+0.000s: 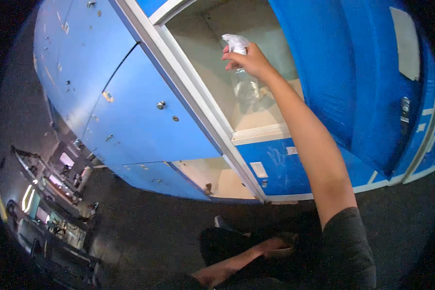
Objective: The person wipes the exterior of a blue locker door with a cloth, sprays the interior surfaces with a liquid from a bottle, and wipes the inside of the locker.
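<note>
My right hand (249,60) reaches up into an open locker compartment (256,123) and grips a clear spray bottle (244,87) by its neck, just under its white trigger head. The bottle hangs upright inside the beige compartment, above its floor. My left hand (273,247) rests low on my dark trouser leg, fingers loosely curled; nothing shows in it. The compartment's blue door (362,82) stands swung open to the right of my arm.
A bank of blue lockers (130,116) with small round locks runs to the left. A lower compartment (217,176) also stands open. Dark floor lies below, and shelves with cluttered items (53,193) sit at the far left.
</note>
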`<control>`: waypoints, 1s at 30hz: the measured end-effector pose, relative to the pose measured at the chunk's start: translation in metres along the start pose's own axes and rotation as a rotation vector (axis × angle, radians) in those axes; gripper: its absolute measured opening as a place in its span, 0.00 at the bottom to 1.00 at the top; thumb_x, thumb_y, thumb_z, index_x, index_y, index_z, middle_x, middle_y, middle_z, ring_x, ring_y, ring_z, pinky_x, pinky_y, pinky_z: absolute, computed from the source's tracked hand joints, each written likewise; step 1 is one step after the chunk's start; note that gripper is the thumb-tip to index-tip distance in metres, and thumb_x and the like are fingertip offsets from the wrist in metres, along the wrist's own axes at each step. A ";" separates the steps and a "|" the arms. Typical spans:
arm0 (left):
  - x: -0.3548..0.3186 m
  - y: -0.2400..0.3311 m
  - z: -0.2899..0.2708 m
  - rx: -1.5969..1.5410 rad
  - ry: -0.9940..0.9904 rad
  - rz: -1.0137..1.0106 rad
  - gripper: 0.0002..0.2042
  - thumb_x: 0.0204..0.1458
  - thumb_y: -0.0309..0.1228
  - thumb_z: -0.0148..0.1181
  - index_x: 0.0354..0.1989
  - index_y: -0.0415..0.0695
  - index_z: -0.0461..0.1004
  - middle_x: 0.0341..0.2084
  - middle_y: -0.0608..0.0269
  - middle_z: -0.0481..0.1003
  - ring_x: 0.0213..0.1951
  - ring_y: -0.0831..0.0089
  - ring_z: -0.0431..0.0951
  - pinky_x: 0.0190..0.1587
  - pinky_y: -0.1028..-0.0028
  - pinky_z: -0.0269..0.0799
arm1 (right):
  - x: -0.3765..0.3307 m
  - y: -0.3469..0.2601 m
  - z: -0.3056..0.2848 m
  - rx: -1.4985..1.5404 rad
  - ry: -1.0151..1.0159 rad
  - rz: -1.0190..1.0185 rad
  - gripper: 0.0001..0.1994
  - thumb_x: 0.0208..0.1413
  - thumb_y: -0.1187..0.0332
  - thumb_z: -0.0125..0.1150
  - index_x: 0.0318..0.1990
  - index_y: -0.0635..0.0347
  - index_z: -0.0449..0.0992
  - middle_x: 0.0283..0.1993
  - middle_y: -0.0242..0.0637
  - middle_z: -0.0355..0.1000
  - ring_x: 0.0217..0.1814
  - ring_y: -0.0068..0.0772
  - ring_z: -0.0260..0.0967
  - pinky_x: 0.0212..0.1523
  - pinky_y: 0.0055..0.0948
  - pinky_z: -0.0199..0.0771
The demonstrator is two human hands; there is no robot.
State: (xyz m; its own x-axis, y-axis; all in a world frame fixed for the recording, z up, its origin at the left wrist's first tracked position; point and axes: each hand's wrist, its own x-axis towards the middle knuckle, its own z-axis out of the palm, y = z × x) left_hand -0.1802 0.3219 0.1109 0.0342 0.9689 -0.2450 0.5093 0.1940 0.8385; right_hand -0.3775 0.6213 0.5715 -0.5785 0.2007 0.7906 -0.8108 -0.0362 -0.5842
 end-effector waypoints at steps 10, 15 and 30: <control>0.023 0.013 -0.012 0.177 -0.060 0.153 0.17 0.65 0.45 0.51 0.43 0.43 0.79 0.43 0.56 0.77 0.47 0.62 0.74 0.55 0.61 0.67 | -0.016 0.050 -0.019 -0.256 -0.082 0.026 0.10 0.53 0.67 0.66 0.41 0.60 0.77 0.35 0.31 0.76 0.28 0.23 0.76 0.30 0.25 0.72; 0.010 -0.016 0.001 -0.051 -0.103 -0.059 0.18 0.65 0.44 0.50 0.48 0.42 0.78 0.47 0.54 0.76 0.49 0.60 0.74 0.56 0.60 0.66 | -0.015 0.046 -0.013 -0.099 -0.030 -0.005 0.09 0.54 0.69 0.65 0.41 0.60 0.76 0.36 0.33 0.77 0.30 0.25 0.77 0.31 0.27 0.74; 0.005 -0.025 0.014 0.181 0.032 -0.030 0.21 0.65 0.36 0.49 0.66 0.45 0.65 0.65 0.50 0.64 0.66 0.54 0.63 0.69 0.59 0.56 | -0.024 0.037 -0.007 0.190 -0.112 0.080 0.12 0.57 0.64 0.61 0.45 0.59 0.74 0.44 0.41 0.78 0.35 0.30 0.80 0.39 0.32 0.80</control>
State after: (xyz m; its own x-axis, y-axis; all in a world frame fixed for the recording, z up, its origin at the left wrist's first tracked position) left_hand -0.1804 0.3200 0.0818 -0.0093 0.9682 -0.2500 0.6559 0.1946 0.7293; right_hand -0.3927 0.6219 0.5298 -0.6395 0.0802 0.7646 -0.7579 -0.2330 -0.6094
